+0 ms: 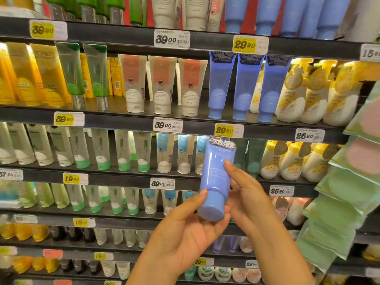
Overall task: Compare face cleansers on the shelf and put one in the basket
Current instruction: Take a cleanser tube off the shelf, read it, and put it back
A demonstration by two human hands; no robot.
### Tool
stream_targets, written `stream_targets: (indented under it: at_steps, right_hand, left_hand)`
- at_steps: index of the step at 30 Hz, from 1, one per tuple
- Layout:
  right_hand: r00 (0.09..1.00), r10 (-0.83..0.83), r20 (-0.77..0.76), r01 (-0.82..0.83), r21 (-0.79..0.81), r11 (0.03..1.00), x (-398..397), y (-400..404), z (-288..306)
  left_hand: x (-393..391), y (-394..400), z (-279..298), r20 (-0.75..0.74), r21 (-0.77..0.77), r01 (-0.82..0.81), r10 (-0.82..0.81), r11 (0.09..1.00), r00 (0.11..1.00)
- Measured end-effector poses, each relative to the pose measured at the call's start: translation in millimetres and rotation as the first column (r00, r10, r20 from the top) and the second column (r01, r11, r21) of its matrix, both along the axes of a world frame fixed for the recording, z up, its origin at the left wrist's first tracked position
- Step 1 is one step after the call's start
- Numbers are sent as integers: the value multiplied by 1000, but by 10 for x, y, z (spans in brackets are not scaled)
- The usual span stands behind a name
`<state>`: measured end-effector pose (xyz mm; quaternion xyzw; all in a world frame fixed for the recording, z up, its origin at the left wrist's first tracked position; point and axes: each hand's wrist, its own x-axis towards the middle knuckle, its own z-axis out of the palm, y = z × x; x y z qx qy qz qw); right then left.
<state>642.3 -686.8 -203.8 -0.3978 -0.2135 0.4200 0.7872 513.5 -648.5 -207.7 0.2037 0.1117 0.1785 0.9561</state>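
Single head-worn wide-angle view, facing forward, close to store shelves, slightly tilted

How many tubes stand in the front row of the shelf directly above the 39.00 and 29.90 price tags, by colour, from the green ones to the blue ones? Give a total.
Green tubes: 2
White tubes with a coral panel: 3
Blue tubes: 3
Total: 8

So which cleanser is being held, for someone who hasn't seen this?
Before the shelves, both hands meet at lower centre. The left hand cups the cap and the right hand steadies a blue tube. Unlike the matching tubes shelved above, it is off the shelf.
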Motion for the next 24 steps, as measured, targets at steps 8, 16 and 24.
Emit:
stream_targets:
  at_steps: [8, 16, 24]
  right_hand:
    - [998, -62, 20, 64, -94, 994, -60, 67, -63]
    - [966, -175, 191, 179, 0, 984, -39, 26, 59]
    - [886, -274, 375, 259, 90, 962, 109, -89, 297]
  left_hand:
    - [-86, 125, -64, 40, 9, 80, -80, 997, 996]
    - [26, 257, -100, -31, 199, 44, -39, 979, 999]
    - [277, 317, 20, 10, 402, 18, -24, 915, 1000]
